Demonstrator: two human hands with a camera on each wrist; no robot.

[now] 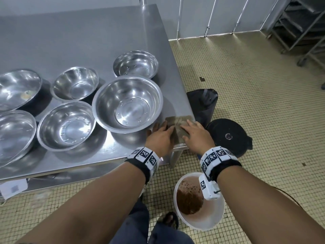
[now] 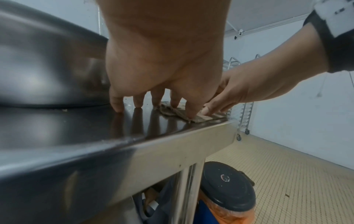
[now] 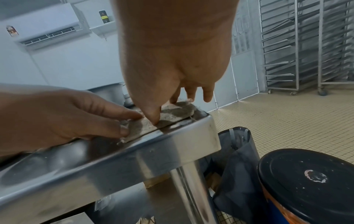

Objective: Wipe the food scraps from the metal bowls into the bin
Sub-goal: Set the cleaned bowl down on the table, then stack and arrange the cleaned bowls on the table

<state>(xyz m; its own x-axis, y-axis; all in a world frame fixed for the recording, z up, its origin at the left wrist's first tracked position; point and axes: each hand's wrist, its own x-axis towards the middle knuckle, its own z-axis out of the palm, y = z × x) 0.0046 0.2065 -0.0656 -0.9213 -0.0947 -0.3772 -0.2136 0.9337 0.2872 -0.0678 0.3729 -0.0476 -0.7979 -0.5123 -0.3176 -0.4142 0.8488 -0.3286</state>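
My left hand (image 1: 161, 136) and right hand (image 1: 194, 134) lay side by side on a folded brown cloth (image 1: 178, 122) at the near right corner of the steel tabletop (image 1: 88, 41). Both grips were apart, fingers stretched out and pressed flat on the cloth, closed round nothing. In the left wrist view, my left fingertips (image 2: 190, 112) touched down partly on the cloth's edge and partly on bare steel beside it. In the right wrist view, my right thumb (image 3: 154, 116) pressed the cloth's near fold just beside the table's rim, and the cloth looked speckled and frayed at its corners.

Six metal bowls stood upright on the tabletop to my left. The largest bowl (image 1: 127, 103) sat just beside my left hand, and a smaller bowl (image 1: 135, 64) stood behind it near the right edge. Two more bowls (image 1: 66, 125) (image 1: 75, 83) stood in the middle, and two wide bowls (image 1: 15, 88) (image 1: 14, 136) were cut off by the left frame edge. The far left one showed a small smear inside; the rest looked bare.

On the tiled floor (image 1: 263, 103) below my right wrist stood a white bin (image 1: 207, 221) holding brown scraps. A black round lid (image 1: 228, 136) and a dark bag-lined container (image 1: 204, 103) stood beside the table's corner leg. Metal racks (image 1: 299, 27) lined the far wall.
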